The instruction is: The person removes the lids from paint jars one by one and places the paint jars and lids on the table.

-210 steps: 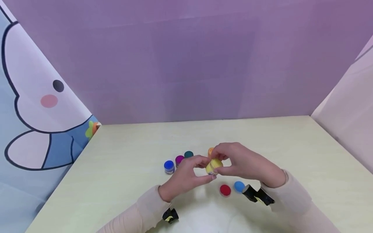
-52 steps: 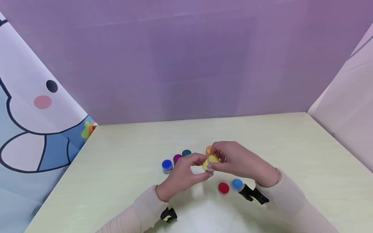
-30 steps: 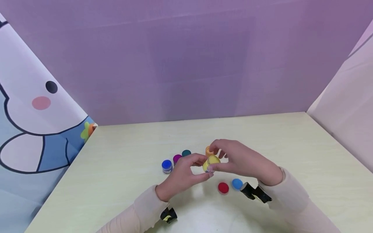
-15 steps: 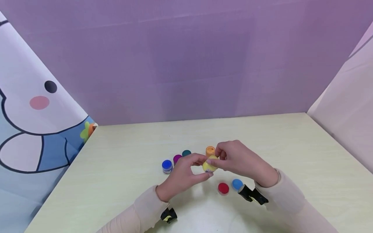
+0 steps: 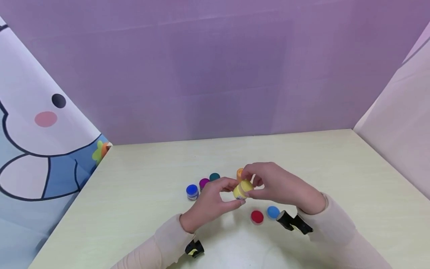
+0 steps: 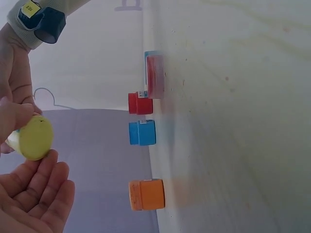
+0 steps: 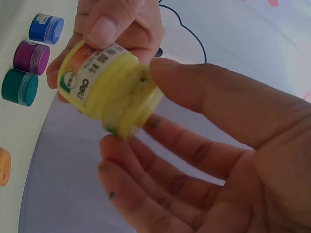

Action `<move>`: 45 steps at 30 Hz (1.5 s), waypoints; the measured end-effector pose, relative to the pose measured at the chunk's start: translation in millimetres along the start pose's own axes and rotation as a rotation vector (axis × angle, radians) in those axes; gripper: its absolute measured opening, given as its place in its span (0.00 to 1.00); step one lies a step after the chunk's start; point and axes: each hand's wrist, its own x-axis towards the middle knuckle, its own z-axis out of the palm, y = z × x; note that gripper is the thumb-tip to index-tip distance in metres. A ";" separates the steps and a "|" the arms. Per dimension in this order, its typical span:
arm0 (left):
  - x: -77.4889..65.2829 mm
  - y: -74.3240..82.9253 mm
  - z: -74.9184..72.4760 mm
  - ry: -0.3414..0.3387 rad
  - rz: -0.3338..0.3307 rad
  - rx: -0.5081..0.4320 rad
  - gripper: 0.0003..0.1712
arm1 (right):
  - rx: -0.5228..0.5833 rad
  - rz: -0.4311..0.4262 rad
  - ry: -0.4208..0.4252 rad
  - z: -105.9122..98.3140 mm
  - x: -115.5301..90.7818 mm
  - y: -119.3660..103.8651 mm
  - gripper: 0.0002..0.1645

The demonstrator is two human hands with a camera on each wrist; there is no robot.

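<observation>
Between both hands a small yellow paint jar (image 5: pixel 241 189) is held tilted above the table. My left hand (image 5: pixel 212 203) grips its labelled body with thumb and fingers. On the lid (image 7: pixel 133 104), smudged with dark paint, my right hand (image 5: pixel 280 185) has its thumb and fingertips at opposite edges; the other fingers curve loosely below. The left wrist view shows a round yellow end of the jar (image 6: pixel 36 138) and the left fingers (image 6: pixel 41 189) beside it. An orange jar (image 5: pixel 239 173) stands just behind the right fingertips, partly hidden in the head view.
Blue (image 5: pixel 192 191), purple (image 5: pixel 203 182) and teal (image 5: pixel 214 176) jars stand beyond the left hand. Red (image 5: pixel 257 216) and light blue (image 5: pixel 273 212) round pieces lie near the right wrist. The left wrist view also shows a red jar (image 6: pixel 140 103) and a blue jar (image 6: pixel 142 133).
My right hand has turned back on the lid: its thumb is lower and its fingers farther left than half a second ago, covering more of the orange jar. My left hand stays put.
</observation>
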 end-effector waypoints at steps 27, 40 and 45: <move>1.2 1.2 0.2 0.018 -0.011 0.048 0.20 | -0.047 0.205 0.029 3.3 0.1 -0.7 0.16; 1.7 0.7 0.9 0.014 0.018 0.033 0.19 | -0.018 0.070 0.014 1.1 -1.4 1.5 0.12; 1.7 0.9 0.8 0.013 0.016 0.016 0.18 | -0.031 -0.017 0.011 -0.1 -0.9 2.8 0.13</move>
